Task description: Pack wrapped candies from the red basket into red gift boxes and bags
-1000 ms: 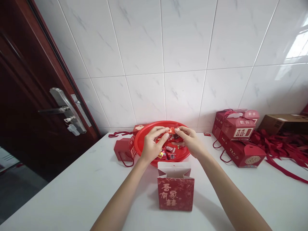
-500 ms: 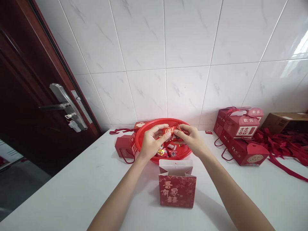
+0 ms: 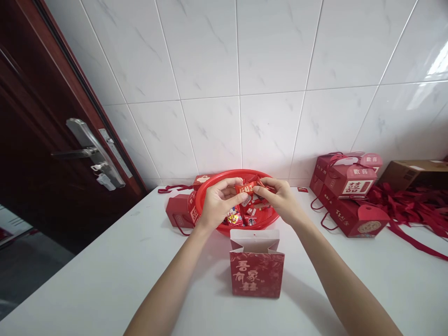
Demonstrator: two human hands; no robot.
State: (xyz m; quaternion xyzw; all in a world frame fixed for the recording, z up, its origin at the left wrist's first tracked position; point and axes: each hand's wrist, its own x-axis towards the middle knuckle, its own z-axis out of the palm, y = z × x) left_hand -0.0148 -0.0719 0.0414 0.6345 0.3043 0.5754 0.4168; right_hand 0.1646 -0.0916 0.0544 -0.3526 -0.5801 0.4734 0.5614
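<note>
Over the red plastic basket [image 3: 201, 193], my left hand [image 3: 220, 201] pinches one end of a red wrapped candy [image 3: 247, 188] with pale lettering. At its other end my right hand [image 3: 280, 198] grips the same candy between thumb and fingers. Below them in the basket lie several more wrapped sweets [image 3: 234, 218], partly covered by my hands. Nearer to me, between my forearms, a red paper gift box [image 3: 257, 275] with pale characters stands upright, its top flaps apart. How full that box is cannot be seen.
At the left, a red box [image 3: 179, 211] lies against the basket. Several red gift boxes [image 3: 357, 182] are stacked at the right, beside red ribbons [image 3: 416, 205] and a cardboard carton [image 3: 413, 175]. A tiled wall [image 3: 273, 126] bounds the white table [image 3: 147, 261]; a dark door [image 3: 38, 107] stands left.
Both hands stay on the red candy, which has turned slightly between the fingers. The whole view has shifted a little; the box and basket look unmoved on the table.
</note>
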